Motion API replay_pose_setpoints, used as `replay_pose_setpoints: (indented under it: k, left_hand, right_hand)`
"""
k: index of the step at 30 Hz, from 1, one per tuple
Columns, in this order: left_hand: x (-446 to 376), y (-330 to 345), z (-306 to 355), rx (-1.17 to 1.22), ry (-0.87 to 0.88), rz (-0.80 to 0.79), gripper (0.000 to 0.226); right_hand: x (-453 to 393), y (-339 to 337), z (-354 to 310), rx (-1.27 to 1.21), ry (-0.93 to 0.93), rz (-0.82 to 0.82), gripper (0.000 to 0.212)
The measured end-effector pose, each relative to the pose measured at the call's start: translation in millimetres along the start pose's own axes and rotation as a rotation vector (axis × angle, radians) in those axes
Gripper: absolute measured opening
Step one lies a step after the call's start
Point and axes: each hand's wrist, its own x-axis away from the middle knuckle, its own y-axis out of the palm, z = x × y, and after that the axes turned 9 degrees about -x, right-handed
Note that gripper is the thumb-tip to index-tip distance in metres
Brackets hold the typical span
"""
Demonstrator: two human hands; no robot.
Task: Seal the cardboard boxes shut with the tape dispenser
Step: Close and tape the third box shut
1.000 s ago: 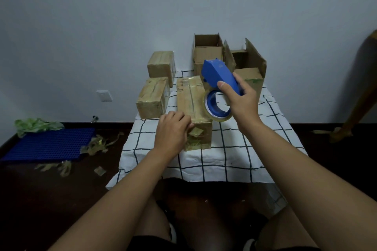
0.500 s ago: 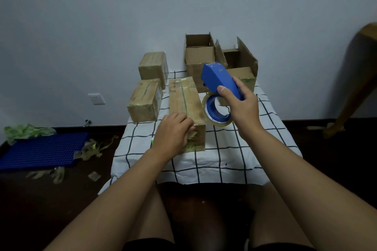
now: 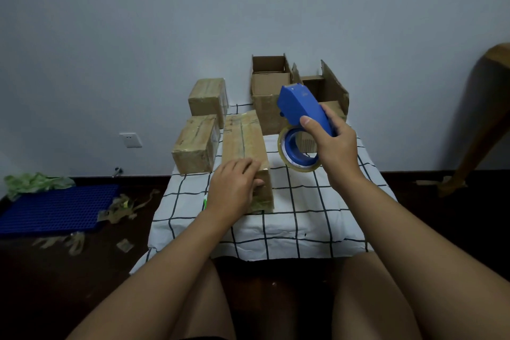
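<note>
A plain grey wall backs a low desk covered with a white cloth ruled in black squares; scraps of used tape and a blue mat lie on the dark floor to the left. On the desk, a long box sits in the middle with a strip of tape along its top seam. Two closed boxes stand just beside it on the left, and two open boxes wait at the back.

The left hand rests over the near end of the long box, fingers curled down across its top edge and front face, likely pressing the tape end flat. The right hand grips the handle of the blue tape dispenser, held in the air to the right of the box, clear of it, with the roll of tape hanging below.

To finish this box well, the left hand should rub the tape end firmly down the front face so it bonds without wrinkles, keeping the box steady. The open boxes at the back probably come next; their flaps need folding shut before taping.
</note>
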Motion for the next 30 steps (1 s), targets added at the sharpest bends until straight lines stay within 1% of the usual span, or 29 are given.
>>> replay_pose_setpoints:
  k: [4, 7, 13, 19, 21, 24, 27, 30]
  left_hand:
    - [-13.3, -7.0, -15.4, 0.008, -0.016, 0.035, 0.038]
    - [-27.5, -7.8, -27.7, -0.004, -0.016, 0.029, 0.038]
    - [-64.9, 3.0, -49.2, -0.028, 0.002, 0.022, 0.037]
    - [-97.3, 34.6, -77.8, -0.051, -0.009, -0.015, 0.037]
    - [-111.3, 46.4, -87.1, -0.047, 0.005, -0.023, 0.037]
    - [-134.7, 66.9, -101.3, -0.047, 0.025, -0.044, 0.037]
    - [-155.2, 90.5, -114.6, -0.072, 0.03, -0.056, 0.036]
    - [-170.2, 113.4, -126.4, -0.114, 0.01, -0.048, 0.037]
  right_hand:
    - [-10.5, 8.6, -7.4, -0.022, -0.01, 0.012, 0.062]
    - [-17.0, 17.0, -11.7, -0.031, -0.026, -0.007, 0.06]
    - [-34.3, 29.0, -10.7, -0.019, -0.043, -0.025, 0.063]
    - [-58.9, 36.2, 2.0, -0.005, -0.061, -0.032, 0.078]
    - [-70.4, 38.2, 8.9, 0.005, -0.067, -0.036, 0.074]
    - [-90.9, 43.3, 20.5, 0.016, -0.062, -0.04, 0.063]
    - [-110.3, 52.0, 31.5, 0.028, -0.061, -0.07, 0.066]
    - [-128.6, 61.5, 42.5, 0.039, -0.069, -0.074, 0.06]
